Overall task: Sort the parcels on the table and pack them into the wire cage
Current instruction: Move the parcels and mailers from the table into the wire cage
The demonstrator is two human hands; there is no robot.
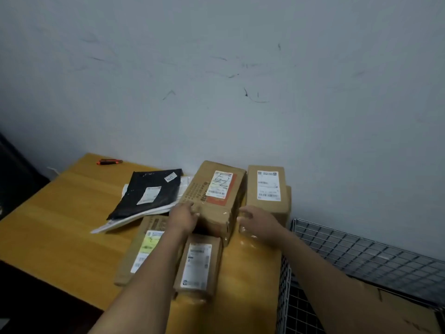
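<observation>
1. Big box (214, 196), scribbled label up, lies on the table (60, 213) between my two grips.
2. Left grip (184, 216): fingers curled on the box's near left corner, holding it.
3. Right grip (258, 221): fingers spread and loose, holding nothing, just beside the box's right side. Can't tell if it touches.
4. Tall box (267, 189) stands just beyond the right grip.
5. Small box (198, 266) lies just nearer than the left grip, beside my left forearm. Flat box (142, 251) with a green label is partly under that forearm.
6. Black mailer (149, 191) lies left of the left grip, on top of white mailers (113, 225).
7. Wire cage (361, 251) is right of and lower than the right grip, against the table's edge. A brown cardboard piece (385, 307) lies in it; parcel or liner, can't tell.
8. Progress, my read: early. Six or so parcels are on the table and none is plainly packed. The step in hand looks like taking up the big box.
9. Markers (109, 162) lie far left beyond the left grip, by the wall.
</observation>
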